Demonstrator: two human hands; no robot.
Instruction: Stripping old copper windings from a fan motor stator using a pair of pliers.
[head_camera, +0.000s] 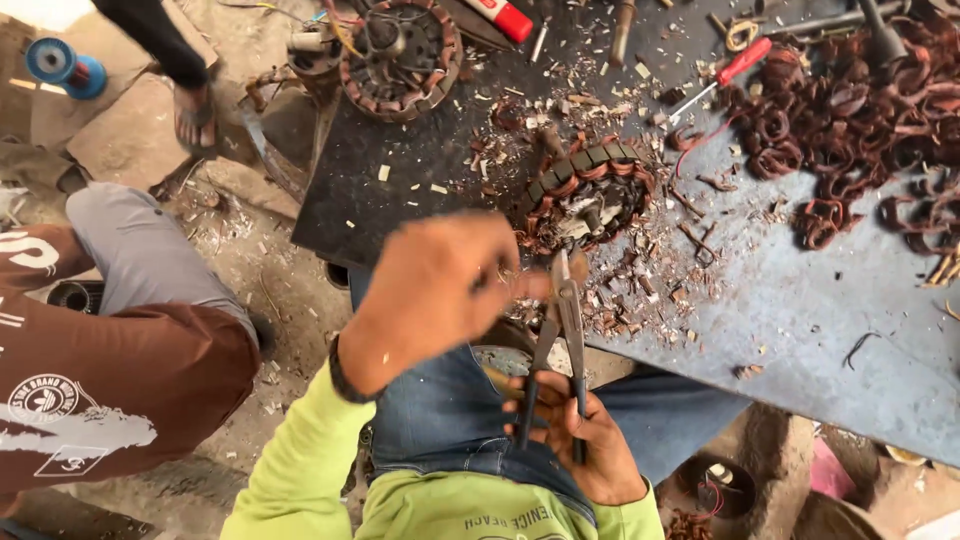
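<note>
metal worktop (800, 300) – scrap-strewn | dirt floor (250, 250) | right hand (585, 440) – pliers (562, 330), seemingly

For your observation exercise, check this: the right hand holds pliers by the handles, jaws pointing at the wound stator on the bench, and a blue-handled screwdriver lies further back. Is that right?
One detail is wrong: the screwdriver has a red handle, as the head view shows. The right hand does hold the pliers, jaws toward the stator on the bench.

1. We see the workbench (800, 300) filling the right and upper centre of the frame.
2. Stator (588, 190) on it at centre; second stator (402, 45) at upper centre-left.
3. Wire coil pile (850, 120) upper right, screwdriver (722, 75) just left of it.
4. Pliers (560, 340) below the centre stator, over the bench edge.
5. Left hand (435, 295) left of the pliers, right hand (580, 440) below.
6. Another person's leg (150, 260) at left; spool (62, 65) upper left.
</note>
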